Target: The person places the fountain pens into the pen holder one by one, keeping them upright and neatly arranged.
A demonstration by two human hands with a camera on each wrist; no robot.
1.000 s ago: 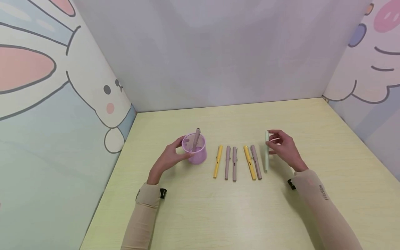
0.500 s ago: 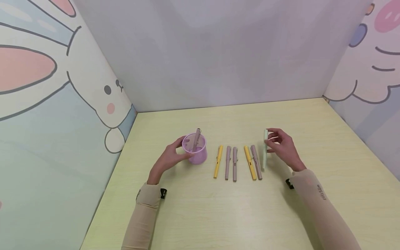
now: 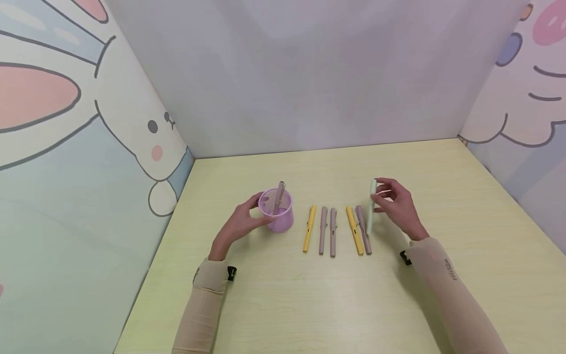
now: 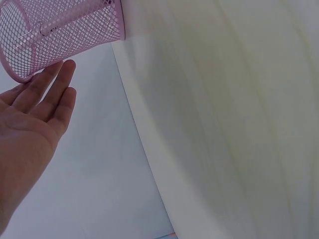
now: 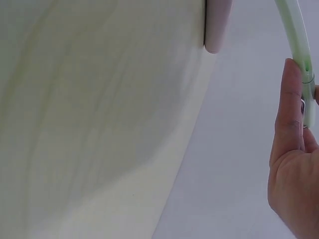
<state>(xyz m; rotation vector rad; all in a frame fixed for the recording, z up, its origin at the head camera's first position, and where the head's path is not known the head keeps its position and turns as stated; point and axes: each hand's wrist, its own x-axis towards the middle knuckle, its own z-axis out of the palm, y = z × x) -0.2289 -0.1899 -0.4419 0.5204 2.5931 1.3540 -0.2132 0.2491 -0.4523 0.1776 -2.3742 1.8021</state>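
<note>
My left hand (image 3: 240,223) holds a pink mesh pen holder (image 3: 283,224) upright on the table, thumb at the near side and fingers behind. In the left wrist view the fingertips lie against the holder's mesh wall (image 4: 89,37). One mauve pen (image 3: 279,196) leans inside it, its clip end above the rim. To the right, my right hand (image 3: 401,209) pinches a pale green pen (image 3: 370,221) near its upper end, between thumb and fingers. The green pen stands nearly upright, its lower end overlapping a mauve pen (image 3: 360,216) in the head view.
Between the hands, pens lie in a row on the pale wooden table (image 3: 309,305): a yellow pen (image 3: 309,229), two mauve pens (image 3: 333,232), then another yellow pen (image 3: 355,230) beside the mauve one. A plain back wall (image 3: 309,73) and cartoon-printed side panels (image 3: 132,98) enclose the table.
My right hand has shifted slightly left and away from me, bringing the green pen towards the row and tilting its lower end leftward. The left hand and pen holder stay put.
</note>
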